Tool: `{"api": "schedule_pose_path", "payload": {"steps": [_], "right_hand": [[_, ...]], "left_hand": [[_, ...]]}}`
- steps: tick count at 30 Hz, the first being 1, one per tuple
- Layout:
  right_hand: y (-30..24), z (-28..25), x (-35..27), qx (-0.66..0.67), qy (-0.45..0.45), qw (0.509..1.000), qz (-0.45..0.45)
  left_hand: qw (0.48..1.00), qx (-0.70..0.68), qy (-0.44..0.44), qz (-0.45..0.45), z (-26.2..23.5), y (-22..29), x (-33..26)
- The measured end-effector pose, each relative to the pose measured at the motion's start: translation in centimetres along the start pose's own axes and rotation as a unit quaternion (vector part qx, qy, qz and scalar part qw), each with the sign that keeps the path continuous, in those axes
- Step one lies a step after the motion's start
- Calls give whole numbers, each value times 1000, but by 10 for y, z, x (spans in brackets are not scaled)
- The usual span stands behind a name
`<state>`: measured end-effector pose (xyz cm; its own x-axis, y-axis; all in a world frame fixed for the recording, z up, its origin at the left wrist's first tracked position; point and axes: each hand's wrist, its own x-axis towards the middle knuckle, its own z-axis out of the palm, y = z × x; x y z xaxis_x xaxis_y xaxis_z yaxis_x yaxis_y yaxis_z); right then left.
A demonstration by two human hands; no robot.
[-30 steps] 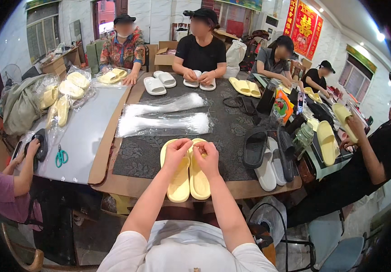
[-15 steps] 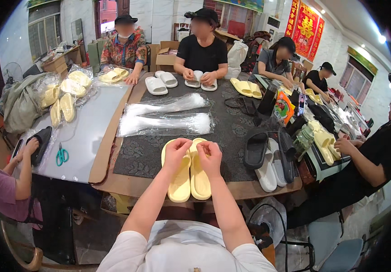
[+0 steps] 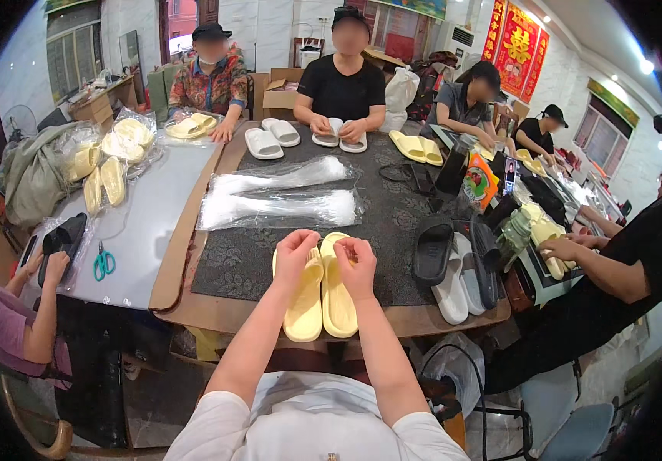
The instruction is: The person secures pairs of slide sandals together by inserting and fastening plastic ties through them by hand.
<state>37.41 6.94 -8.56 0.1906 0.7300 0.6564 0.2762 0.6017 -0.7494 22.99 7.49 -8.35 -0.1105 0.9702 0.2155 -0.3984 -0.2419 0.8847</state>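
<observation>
A pair of pale yellow slide slippers (image 3: 338,307) lies side by side at the table's near edge, toes away from me. Above the strap of the left slipper, my left hand (image 3: 295,257) is closed in a pinch. My right hand (image 3: 355,263) is pinched the same way over the right slipper, the fingertips of both hands close together. Whatever thin thing may be between the fingers is too small to make out. Just beyond lie two clear plastic bags (image 3: 281,209) packed with fine white strands.
Black, white and grey slippers (image 3: 451,292) stand on the right. A glass jar (image 3: 514,234) is near them. Green-handled scissors (image 3: 104,263) lie on the left table. Co-workers handle slippers around the tables, one with a white pair (image 3: 338,137) opposite me.
My hands stay almost in place over the yellow slippers. The person at the right reaches further over the yellow slippers there; the one at the left shifts a hand on a black slipper.
</observation>
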Motion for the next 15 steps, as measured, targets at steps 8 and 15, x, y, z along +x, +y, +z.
{"api": "schedule_pose_path", "payload": {"steps": [8,15], "right_hand": [[1,-4,0,-16,-69,996,-60],[5,-3,0,-4,-32,999,-5]], "left_hand": [[994,94,-54,22,0,-6,-3],[1000,15,-5,21,1,-2,-1]]}}
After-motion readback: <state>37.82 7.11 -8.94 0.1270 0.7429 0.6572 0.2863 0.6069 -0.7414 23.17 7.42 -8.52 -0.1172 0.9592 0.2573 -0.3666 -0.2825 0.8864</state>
